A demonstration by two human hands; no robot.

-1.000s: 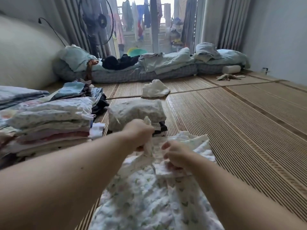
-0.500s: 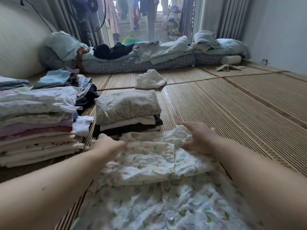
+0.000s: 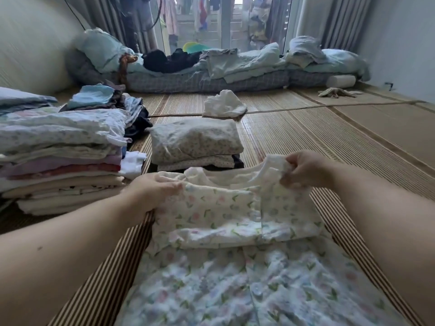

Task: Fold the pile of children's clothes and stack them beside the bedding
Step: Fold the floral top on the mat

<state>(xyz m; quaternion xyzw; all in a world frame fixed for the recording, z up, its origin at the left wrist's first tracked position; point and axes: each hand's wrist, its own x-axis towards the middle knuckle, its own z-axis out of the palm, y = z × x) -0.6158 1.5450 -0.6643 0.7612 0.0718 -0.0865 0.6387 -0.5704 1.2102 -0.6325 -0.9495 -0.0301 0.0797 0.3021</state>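
While the left hand (image 3: pixel 153 191) rests with nearly straight fingers on the left shoulder of the white child's garment with small pink and green flowers (image 3: pixel 211 215), the right hand (image 3: pixel 303 170) pinches its right sleeve and holds this part a little above the rest. The hands are apart, one at each side of the garment. The garment lies partly folded on the striped woven straw mat (image 3: pixel 329 142), in the near middle. Cloth of the same print spreads from it toward the near edge; whether it is one piece with it, I cannot tell. Just behind the garment stands a low stack of folded clothes (image 3: pixel 195 140) with a pale dotted piece on top. At the left is a taller stack of folded white, pink and lilac clothes (image 3: pixel 61 161). Farther off, a crumpled white cloth (image 3: pixel 223 107) lies on the mat, and along the far window pale blue bedding (image 3: pixel 235 67) lies on a checked grey mattress (image 3: pixel 200 82).
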